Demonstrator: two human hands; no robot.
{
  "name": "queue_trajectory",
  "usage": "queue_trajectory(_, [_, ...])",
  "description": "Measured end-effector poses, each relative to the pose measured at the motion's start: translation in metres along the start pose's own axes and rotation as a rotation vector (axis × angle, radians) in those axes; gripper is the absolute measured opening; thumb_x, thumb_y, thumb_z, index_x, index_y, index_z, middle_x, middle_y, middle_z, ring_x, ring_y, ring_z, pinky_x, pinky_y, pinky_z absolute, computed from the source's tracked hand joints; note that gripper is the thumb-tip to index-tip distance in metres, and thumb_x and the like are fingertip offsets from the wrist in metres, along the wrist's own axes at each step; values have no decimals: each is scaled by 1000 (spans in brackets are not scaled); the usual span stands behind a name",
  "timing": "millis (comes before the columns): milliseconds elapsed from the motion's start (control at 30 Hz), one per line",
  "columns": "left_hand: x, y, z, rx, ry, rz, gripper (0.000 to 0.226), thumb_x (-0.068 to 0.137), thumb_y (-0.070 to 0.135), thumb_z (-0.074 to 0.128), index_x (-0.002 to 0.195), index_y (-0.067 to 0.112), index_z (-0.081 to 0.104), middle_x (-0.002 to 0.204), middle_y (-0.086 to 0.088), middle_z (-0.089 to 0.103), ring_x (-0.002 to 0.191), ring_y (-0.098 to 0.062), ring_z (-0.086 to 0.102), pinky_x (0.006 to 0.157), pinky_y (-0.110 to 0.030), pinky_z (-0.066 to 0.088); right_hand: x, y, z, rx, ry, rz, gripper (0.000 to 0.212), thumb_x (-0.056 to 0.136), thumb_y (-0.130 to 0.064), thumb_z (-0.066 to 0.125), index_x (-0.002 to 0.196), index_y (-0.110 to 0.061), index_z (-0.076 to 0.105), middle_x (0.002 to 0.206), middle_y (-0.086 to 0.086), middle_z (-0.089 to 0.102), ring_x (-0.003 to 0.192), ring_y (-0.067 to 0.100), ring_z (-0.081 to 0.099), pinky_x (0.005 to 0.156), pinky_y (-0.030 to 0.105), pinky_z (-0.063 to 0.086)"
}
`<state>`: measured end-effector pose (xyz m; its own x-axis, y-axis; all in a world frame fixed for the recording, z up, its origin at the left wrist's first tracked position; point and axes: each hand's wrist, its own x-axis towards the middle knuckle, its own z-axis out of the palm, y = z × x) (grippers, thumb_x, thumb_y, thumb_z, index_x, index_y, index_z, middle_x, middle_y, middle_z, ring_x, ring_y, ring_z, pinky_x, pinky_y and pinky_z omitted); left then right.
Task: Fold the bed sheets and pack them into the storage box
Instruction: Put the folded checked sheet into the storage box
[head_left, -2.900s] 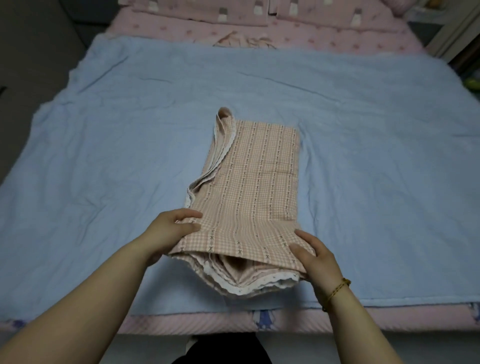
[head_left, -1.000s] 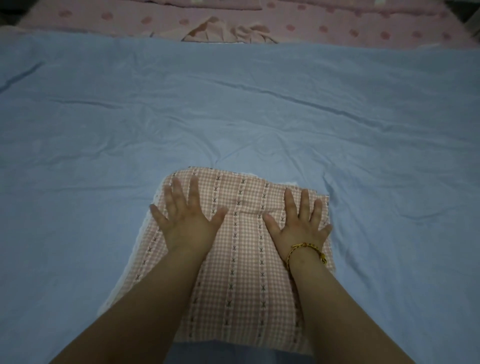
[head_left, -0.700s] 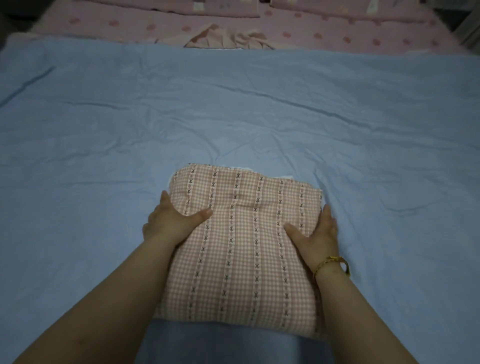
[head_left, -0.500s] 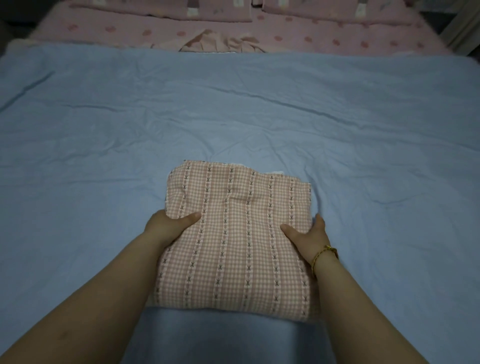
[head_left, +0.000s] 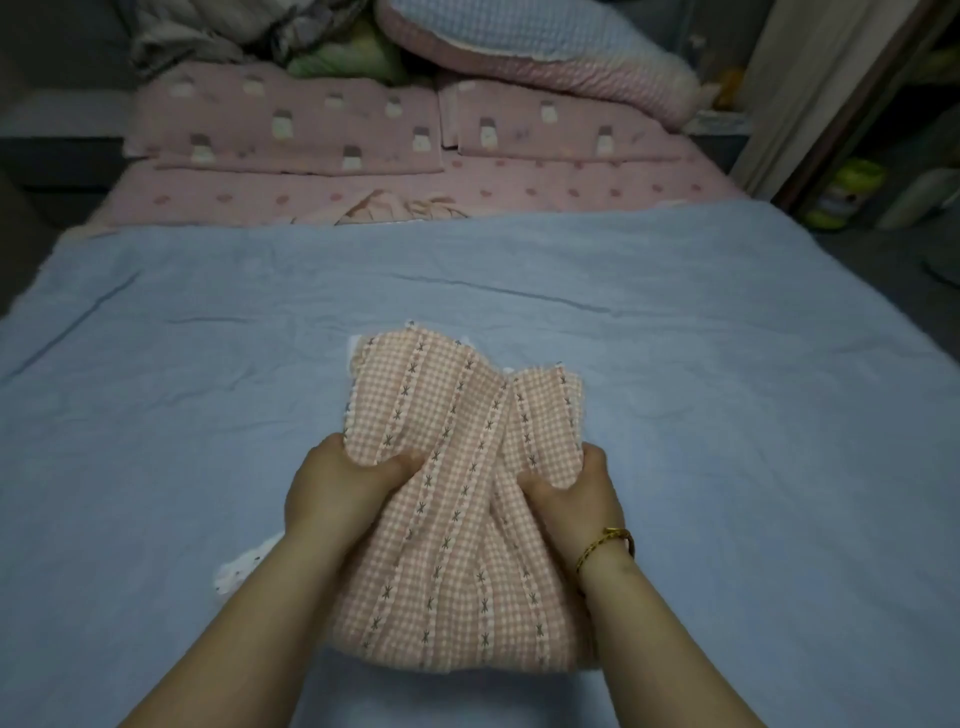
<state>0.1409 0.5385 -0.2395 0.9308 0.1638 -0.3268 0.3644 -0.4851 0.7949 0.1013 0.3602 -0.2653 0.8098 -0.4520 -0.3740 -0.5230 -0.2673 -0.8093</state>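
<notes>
Over blue bedding (head_left: 182, 405), our left hand (head_left: 337, 488) and right hand (head_left: 576, 493) gripped the gingham sheet (head_left: 457, 561) at 9 and 3 o'clock, presumably securing folds.

Folded pink checked bed sheet (head_left: 457, 525), creased at centre, over the blue sheet (head_left: 208, 415).

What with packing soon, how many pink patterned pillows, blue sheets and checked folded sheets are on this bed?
Pink patterned pillows: 2
Blue sheet: 1
Checked folded sheet: 1
Total: 4
</notes>
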Motion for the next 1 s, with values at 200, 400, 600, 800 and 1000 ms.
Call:
queue_trajectory(200, [-86,10,-17,223,-117,229,52,72,45,72,109,12,57,111,-8,64,99,-29,60,76,-31,43,-119,1,-12,-72,178,-16,50,85,-37,61,124,-16,39,124,3,52,106,22,55,78,24,42])
queue_trajectory(400, [-167,-1,-15,151,-358,349,56,72,41,73,115,10,56,115,-10,63,102,-30,59,86,-35,47,-220,40,-47,-3,405,87,48,85,-35,60,124,-16,39,126,4,53,109,25,54,83,27,43])
queue_trajectory(600, [-265,1,34,119,-656,461,52,72,33,76,115,9,58,110,-10,64,96,-29,60,82,-32,46,-315,102,-111,88,708,224,51,85,-31,61,129,-14,39,130,7,51,115,27,51,91,30,44])
queue_trajectory(800, [-381,-11,95,191,-924,555,54,72,27,77,116,3,57,112,-15,63,86,-26,56,79,-32,45,-408,184,-168,193,918,380,56,86,-31,60,134,-16,36,135,3,47,120,23,49,96,28,41])
queue_trajectory(1000, [-519,-41,174,266,-1162,577,59,65,20,83,114,-2,59,106,-15,65,90,-26,60,80,-31,46,-506,295,-228,335,1051,536,48,89,-29,56,132,-16,37,132,1,49,115,22,52,94,28,42])
